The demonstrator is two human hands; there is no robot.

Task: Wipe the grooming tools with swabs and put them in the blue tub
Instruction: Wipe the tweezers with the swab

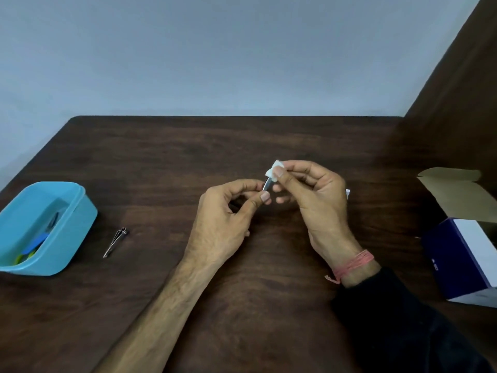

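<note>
While my left hand pinches a small metal tool between thumb and curled fingers above the middle of the dark wooden table, my right hand pinches a white swab by thumb and forefinger and holds it against the tool's far tip — the two hands are almost touching. What kind of tool it is I cannot tell; only a short bright sliver shows. On my right wrist sits a pink thread band, with a dark sleeve below it. Far to the left, the blue tub rests near the table's edge with a few coloured tools inside. Just right of it lies a metal nail clipper, apart from the tub. At the right edge stands an open box — dark blue and white, flap raised.
</note>
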